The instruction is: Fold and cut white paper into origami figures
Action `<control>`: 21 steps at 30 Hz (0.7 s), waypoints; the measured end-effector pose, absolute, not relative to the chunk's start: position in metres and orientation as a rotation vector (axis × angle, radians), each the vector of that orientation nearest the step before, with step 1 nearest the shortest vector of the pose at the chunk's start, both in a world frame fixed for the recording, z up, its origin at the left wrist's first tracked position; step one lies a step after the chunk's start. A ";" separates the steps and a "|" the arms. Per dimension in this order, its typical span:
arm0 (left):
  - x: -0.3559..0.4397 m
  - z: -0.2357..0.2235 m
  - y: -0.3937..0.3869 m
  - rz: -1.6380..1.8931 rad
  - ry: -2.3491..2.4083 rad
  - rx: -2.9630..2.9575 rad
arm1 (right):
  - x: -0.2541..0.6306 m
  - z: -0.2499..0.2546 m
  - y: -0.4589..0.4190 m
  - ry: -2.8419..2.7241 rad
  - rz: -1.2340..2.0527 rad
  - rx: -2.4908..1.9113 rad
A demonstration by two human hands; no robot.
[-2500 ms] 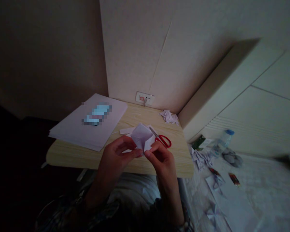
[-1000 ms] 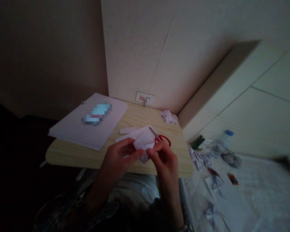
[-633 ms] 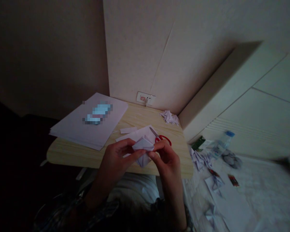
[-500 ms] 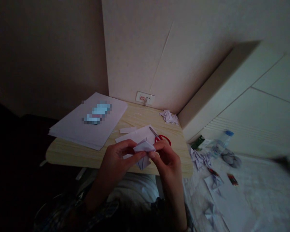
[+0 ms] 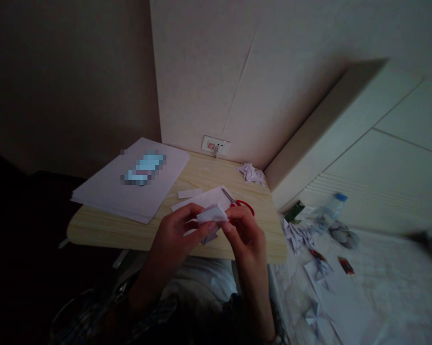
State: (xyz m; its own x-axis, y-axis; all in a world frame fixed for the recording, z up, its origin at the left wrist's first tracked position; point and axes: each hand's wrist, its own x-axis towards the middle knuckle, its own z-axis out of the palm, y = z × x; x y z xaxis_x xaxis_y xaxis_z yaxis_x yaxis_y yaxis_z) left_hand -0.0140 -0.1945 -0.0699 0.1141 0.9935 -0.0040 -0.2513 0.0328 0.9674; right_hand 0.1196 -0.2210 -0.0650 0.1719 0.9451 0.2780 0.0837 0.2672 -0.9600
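Between my two hands is a folded piece of white paper (image 5: 213, 215), held just above the table near its front edge. My left hand (image 5: 181, 235) pinches its left side, with the thumb at the lower edge. On the right side, my right hand (image 5: 245, 235) grips it between thumb and fingers. Part of the folded paper hangs below the fingertips. Behind it lie a flat white sheet (image 5: 216, 194) and a pair of scissors with red handles (image 5: 245, 206), partly hidden by my right hand. A small paper strip (image 5: 190, 193) rests close by.
A stack of white paper (image 5: 165, 191) on the wooden table (image 5: 104, 225) bears a blurred-out bright object (image 5: 145, 168). Folded paper pieces (image 5: 251, 173) sit at the back corner, under a wall socket (image 5: 216, 145). To the right are a plastic bottle (image 5: 331, 211) and more folded papers (image 5: 297, 237).
The folded paper has tilted and turned slightly in my hands, and its hanging lower part shows less. Both hands have shifted a little; the things on the table stay put.
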 end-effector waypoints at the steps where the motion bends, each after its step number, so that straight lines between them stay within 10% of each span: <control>1: -0.015 -0.071 -0.194 1.204 0.949 1.086 | 0.120 -0.066 -0.220 -1.227 0.865 -1.125; 21: -0.015 -0.072 -0.190 1.303 0.884 0.810 | 0.110 -0.079 -0.219 -1.249 0.827 -1.243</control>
